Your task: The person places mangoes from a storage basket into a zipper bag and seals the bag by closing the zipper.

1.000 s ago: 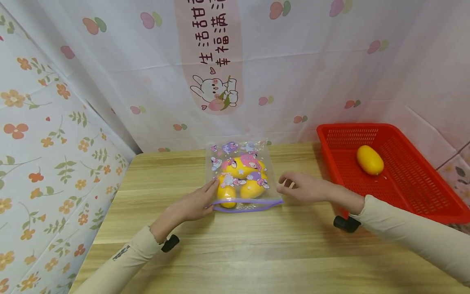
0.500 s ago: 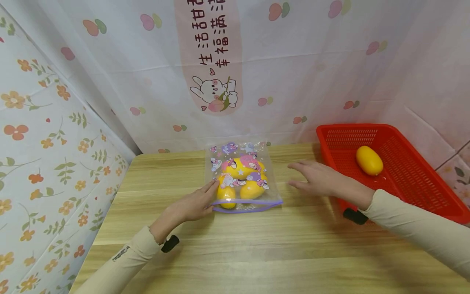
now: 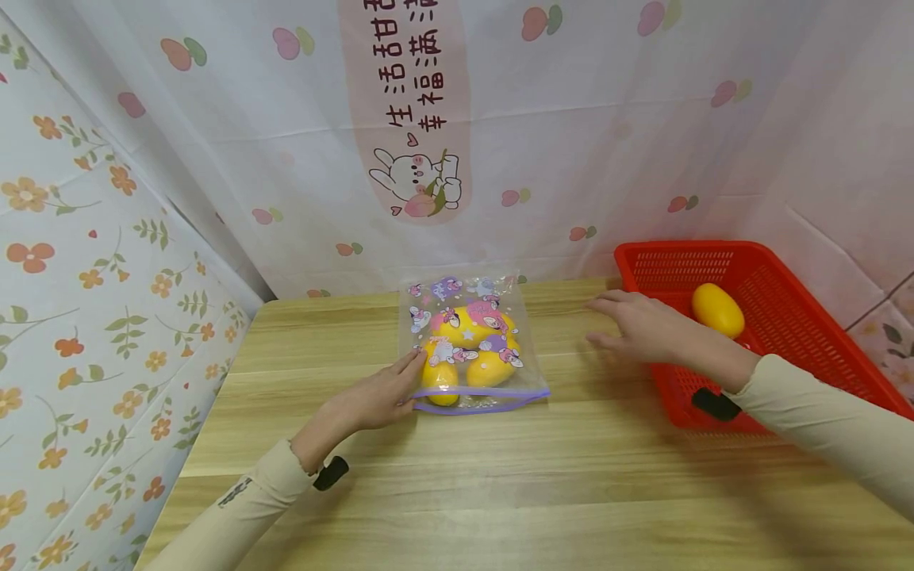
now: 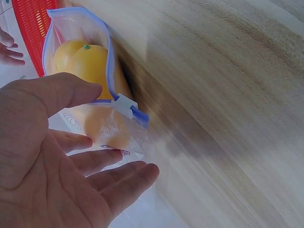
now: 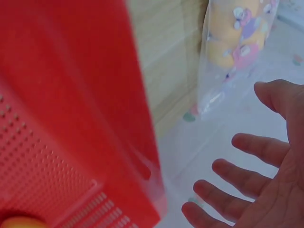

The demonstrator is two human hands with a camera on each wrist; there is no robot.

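Observation:
A clear zip bag (image 3: 531,379) with pink and purple prints lies on the table, holding several yellow oval fruits (image 3: 491,369). In the left wrist view its purple-edged mouth gapes, and a white slider (image 4: 124,105) sits near one end. My left hand (image 3: 374,398) rests at the bag's left edge, fingers extended. My right hand (image 3: 646,331), fingers spread and holding nothing, hovers over the near left rim of the red basket (image 3: 684,264). One yellow oval fruit (image 3: 717,311) lies in that basket, beyond the right hand; the right wrist view shows just its edge.
The wooden table (image 3: 457,492) extends in front of and around the bag. A printed curtain (image 3: 557,159) hangs behind the table, and a flowered cloth (image 3: 93,317) hangs along the left side. The basket's raised walls stand to the right of the bag.
My right hand has moved right, from beside the bag to the basket's rim, and its fingers have spread. The left hand and the bag have stayed in place.

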